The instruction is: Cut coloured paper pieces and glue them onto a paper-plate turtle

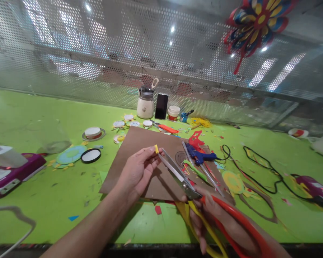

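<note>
Between the thumb and fingers of my left hand (137, 173) is a small yellow piece (156, 148), likely paper, pinched above the brown board (153, 139). My right hand (212, 211) grips a large pair of scissors (177, 173) by its handles, one red and one yellow. The scissor blades point up and left, slightly apart, with their tips beside the yellow piece; whether they touch it I cannot tell. Right of the blades, a blue glue gun (200, 154) lies on the board among red and green scraps.
A bottle (145, 104), a phone (161, 106) and small pots stand at the back. Round lids and paper cutouts (71, 154) lie to the left. A black cord (266, 165) loops across the right. Purple power strips (29, 170) sit at both sides.
</note>
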Motion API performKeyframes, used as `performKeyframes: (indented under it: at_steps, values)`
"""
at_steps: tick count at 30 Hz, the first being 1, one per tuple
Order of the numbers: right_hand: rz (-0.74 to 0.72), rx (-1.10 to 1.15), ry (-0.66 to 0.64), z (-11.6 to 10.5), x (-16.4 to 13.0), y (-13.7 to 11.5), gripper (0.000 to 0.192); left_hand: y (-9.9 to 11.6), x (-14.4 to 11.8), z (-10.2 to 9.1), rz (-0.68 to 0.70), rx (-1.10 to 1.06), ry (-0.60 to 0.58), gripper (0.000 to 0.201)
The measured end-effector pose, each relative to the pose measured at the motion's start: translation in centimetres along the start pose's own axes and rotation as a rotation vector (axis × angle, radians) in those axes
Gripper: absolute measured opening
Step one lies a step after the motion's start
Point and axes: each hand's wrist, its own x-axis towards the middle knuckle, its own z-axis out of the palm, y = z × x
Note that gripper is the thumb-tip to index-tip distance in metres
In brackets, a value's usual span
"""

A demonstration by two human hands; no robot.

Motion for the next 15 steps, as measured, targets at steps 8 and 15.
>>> performKeyframes:
  at_steps: [8,15]
  values:
    - [-0.035,0.003,0.070,0.33,-0.13,-0.30,0.045,0.06,-0.13,-0.02,0.001,0.001,0.011,0.013]
    - [-0.037,0.013,0.063,0.27,-0.04,-0.28,0.047,0.12,-0.18,0.14,-0.002,-0.004,0.014,0.012]
